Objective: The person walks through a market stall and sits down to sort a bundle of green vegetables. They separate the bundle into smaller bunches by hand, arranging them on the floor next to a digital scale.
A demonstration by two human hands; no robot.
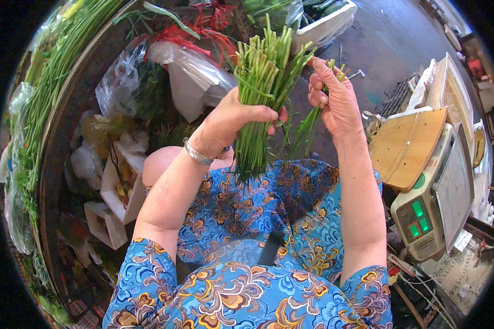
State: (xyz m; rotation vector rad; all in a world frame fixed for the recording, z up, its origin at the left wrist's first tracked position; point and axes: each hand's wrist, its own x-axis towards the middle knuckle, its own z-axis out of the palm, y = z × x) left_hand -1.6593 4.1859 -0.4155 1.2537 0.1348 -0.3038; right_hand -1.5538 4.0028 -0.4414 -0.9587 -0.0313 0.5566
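Note:
My left hand point(247, 115) is wrapped around a thick bundle of green leafy-vegetable stems point(257, 78), cut ends up and leafy tips hanging over my lap. A loose green blade loops across the upper part of that bundle. To its right, my right hand point(331, 88) pinches a few thinner green stems point(308, 123) between thumb and fingers, their cut ends just above the fingertips and their leaves dangling. Some stems at the bundle's right edge lean out to the right hand's fingertips. Whether they touch it, I cannot tell.
On the right stand a digital scale point(420, 218) with lit displays and a wooden board point(409, 144). A shelf of long green vegetables point(57, 94) curves along the left. Foam boxes point(121, 185), a clear plastic bag point(121, 82) and red plastic strips point(181, 45) lie below. Another foam box point(327, 26) holds dark green vegetables.

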